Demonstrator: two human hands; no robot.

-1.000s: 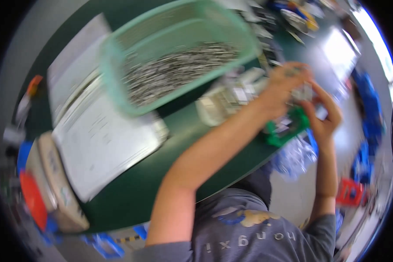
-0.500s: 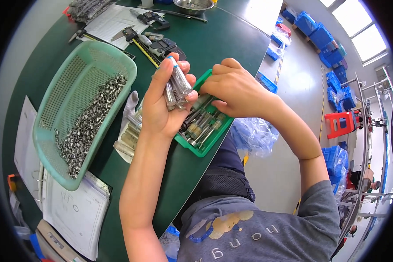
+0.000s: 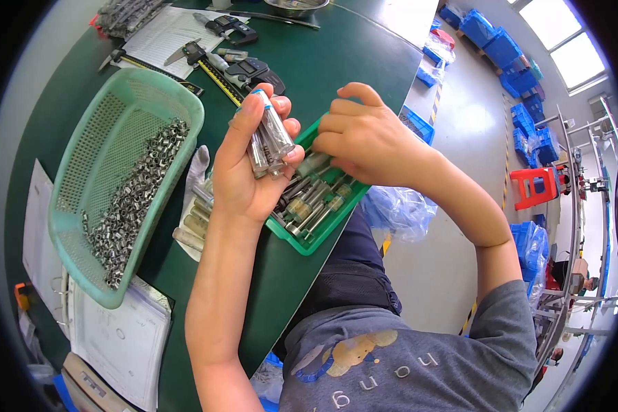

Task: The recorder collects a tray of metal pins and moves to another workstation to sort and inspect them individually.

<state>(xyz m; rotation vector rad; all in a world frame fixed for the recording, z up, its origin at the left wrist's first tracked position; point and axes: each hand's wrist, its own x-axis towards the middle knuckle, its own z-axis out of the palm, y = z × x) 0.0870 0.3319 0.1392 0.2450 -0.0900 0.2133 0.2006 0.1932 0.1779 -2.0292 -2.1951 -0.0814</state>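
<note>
My left hand (image 3: 244, 154) is closed around several clear plastic tubes (image 3: 273, 134), one with a blue end; dark and metallic contents show through their walls. To its right, my right hand (image 3: 371, 134) reaches over a green plastic tray (image 3: 309, 246) with its fingers curled down. A pale tube (image 3: 314, 165) lies just under those fingertips; whether they grip it is hidden. Inside the tray are several metal pins and tubes (image 3: 312, 200). Behind my left wrist, more capped tubes (image 3: 191, 230) rest on a white cloth glove (image 3: 198, 168).
A pale green perforated basket (image 3: 127, 292) of small metal rings (image 3: 137, 199) stands left. Beyond my hands lie a digital micrometer (image 3: 250, 69), a caliper (image 3: 213, 72) and papers (image 3: 161, 38). An open binder (image 3: 120, 343) is near left; a metal bowl (image 3: 296, 5) sits at the far edge.
The view has shifted slightly. My right hand's fingers have moved a little over the tray, and a pale tube now shows more plainly beneath them. My left hand keeps its hold on the tubes.
</note>
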